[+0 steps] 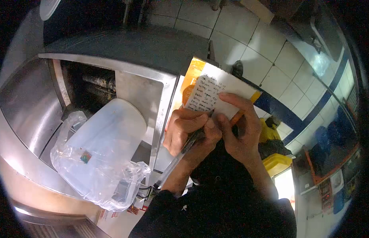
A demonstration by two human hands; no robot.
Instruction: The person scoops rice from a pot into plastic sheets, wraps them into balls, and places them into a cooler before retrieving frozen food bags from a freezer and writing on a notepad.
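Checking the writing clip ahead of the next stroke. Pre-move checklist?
1. Pen gripped in left hand: ok.
2. Right hand holds the pad, with a finger across the sheet: ok.
3. Pen tip at the pad's written part: ok. Actual contact: cannot tell.
4. Blank space left on the sheet beside the written lines: ok.
5. Writing legible: cannot tell, too small.
6. Bagged jug apart from both hands: ok.
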